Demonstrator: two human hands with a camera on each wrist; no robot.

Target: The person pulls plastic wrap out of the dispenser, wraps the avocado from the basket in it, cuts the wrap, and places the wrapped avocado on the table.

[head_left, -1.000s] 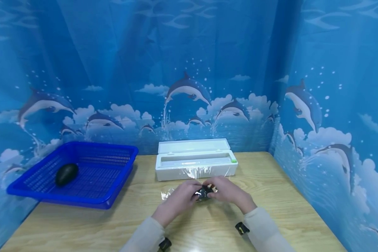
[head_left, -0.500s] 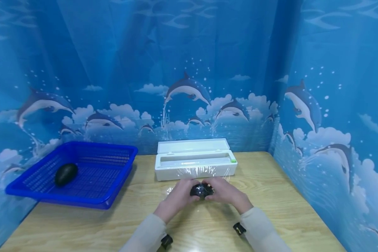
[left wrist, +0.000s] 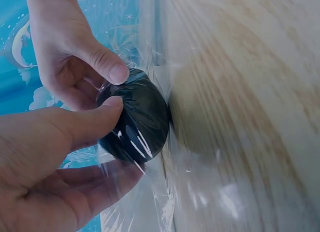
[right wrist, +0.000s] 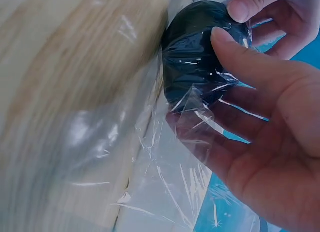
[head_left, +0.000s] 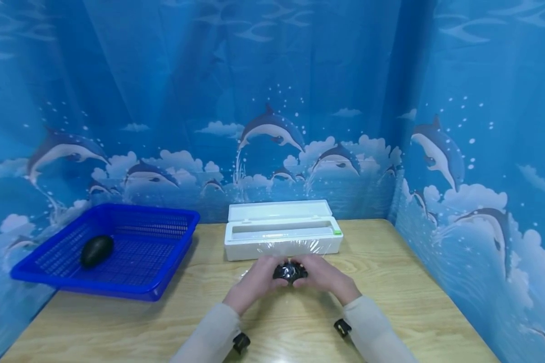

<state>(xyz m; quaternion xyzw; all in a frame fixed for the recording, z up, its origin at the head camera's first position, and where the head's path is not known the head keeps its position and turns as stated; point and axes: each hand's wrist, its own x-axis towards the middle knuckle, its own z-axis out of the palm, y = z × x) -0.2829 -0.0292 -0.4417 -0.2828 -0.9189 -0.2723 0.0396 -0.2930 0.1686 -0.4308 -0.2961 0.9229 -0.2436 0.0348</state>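
Note:
Both hands hold a dark green avocado (head_left: 289, 272) wrapped in clear cling film, close over the table. My left hand (head_left: 260, 278) grips its left end, thumb on the near side and fingers beyond. At the other end my right hand (head_left: 323, 277) grips it the same way, fingertips partly hidden. In the left wrist view, film lies tight and glossy over the avocado (left wrist: 142, 117). Loose cling film (right wrist: 195, 124) hangs by the fingers in the right wrist view. More film stretches from the hands toward the white dispenser box (head_left: 281, 247) just behind them.
The dispenser's lid (head_left: 279, 209) stands open at the back. On the left, a blue plastic basket (head_left: 163, 282) holds a second dark avocado (head_left: 97, 251). A wooden table (head_left: 390, 312) lies below, with a dolphin-print curtain (head_left: 186, 101) behind and to the right.
My hands have come round the two ends of the avocado, which now shows more between them. The film by the left hand has gathered inward. Basket and dispenser stay where they were.

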